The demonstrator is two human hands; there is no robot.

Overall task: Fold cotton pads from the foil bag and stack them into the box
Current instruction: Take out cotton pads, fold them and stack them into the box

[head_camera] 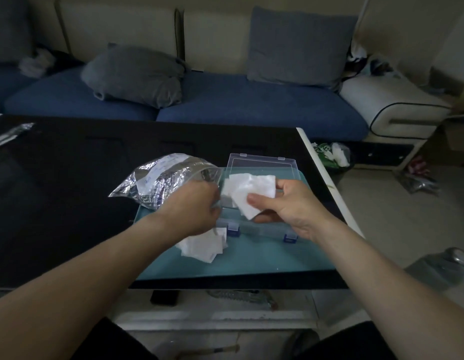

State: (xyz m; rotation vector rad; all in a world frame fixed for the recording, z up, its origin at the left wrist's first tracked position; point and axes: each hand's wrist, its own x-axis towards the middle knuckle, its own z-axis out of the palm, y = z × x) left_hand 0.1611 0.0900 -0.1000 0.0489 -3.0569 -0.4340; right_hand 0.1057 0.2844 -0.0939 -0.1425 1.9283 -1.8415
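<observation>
A crinkled silver foil bag [163,178] lies on the table left of a clear plastic box [262,165] with its lid standing open. My right hand [290,206] is shut on several white cotton pads [254,190], held above the box. At the mouth of the bag is my left hand [197,206], blurred; its fingers are closed, and I cannot tell what they hold. A small pile of loose white pads [202,245] lies on the teal mat [251,258] in front of the box, partly hidden by my left wrist.
The mat sits on a black glossy table [70,178] with a white right edge. A blue sofa [225,100] with grey cushions stands behind. Bags and litter lie on the floor at right [332,154]. A foil strip [10,133] lies far left.
</observation>
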